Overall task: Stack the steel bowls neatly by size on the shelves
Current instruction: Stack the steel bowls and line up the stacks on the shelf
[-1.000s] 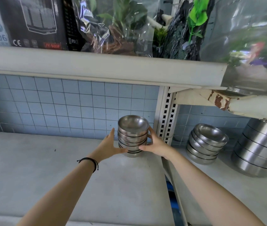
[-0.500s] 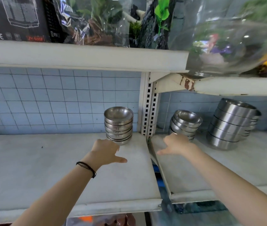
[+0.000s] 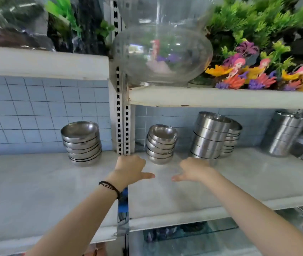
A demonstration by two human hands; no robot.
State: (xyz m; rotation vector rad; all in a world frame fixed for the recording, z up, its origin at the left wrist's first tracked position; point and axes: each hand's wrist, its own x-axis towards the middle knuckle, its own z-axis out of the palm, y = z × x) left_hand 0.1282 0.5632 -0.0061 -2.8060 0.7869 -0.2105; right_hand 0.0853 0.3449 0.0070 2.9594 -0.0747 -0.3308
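Your hands have let go of the bowl stack (image 3: pixel 81 144) on the left shelf (image 3: pixel 27 182) and swung right. Left hand (image 3: pixel 130 168) and right hand (image 3: pixel 196 169), empty with thumbs spread, hover near the leaning stack (image 3: pixel 161 143), probably next to straighten.

The scene is brightly, evenly lit. The clear round glass fishbowl (image 3: pixel 162 52) at 12 o'clock is blurred; frame edges are bowed.

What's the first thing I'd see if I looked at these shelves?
Probably the big round clear glass fishbowl on the upper shelf, with bright plastic mermaid and coral ornaments to its right. Below, shiny steel bowl stacks stand on the lower shelves, where the left hand and right hand reach toward the leaning stack.
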